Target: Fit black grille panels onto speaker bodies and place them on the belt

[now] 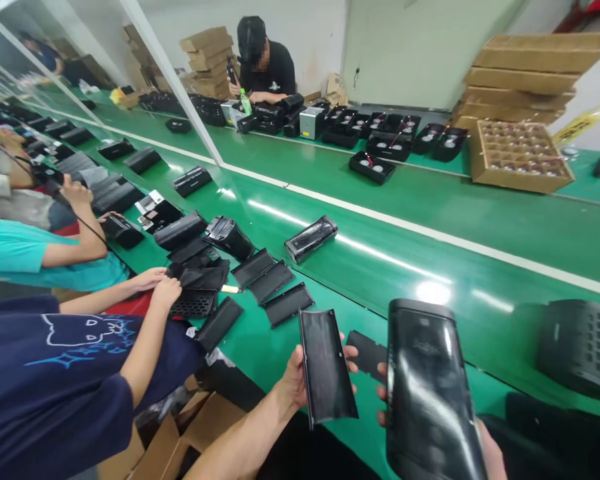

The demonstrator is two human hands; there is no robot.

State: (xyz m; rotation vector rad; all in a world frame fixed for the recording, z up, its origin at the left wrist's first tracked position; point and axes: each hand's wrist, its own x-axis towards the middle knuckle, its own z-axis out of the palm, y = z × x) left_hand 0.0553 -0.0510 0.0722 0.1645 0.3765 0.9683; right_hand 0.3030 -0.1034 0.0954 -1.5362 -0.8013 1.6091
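Observation:
My left hand [296, 380] grips a curved glossy black panel [326, 367], held upright near the table's front edge. My right hand [485, 447] holds a larger black speaker-like housing [427, 393] with film on its face; only its fingertips and the heel of the palm show behind the housing. A flat black piece [366, 350] lies on the green table just beyond, between the two held parts.
Several black panels [270, 283] and housings [230, 237] lie along the green conveyor [430, 233]. A black grilled unit [583, 347] sits at right. Co-workers sit to my left; another person works across the table. Cardboard boxes [523, 157] and trays of parts [373, 167] stand at the back.

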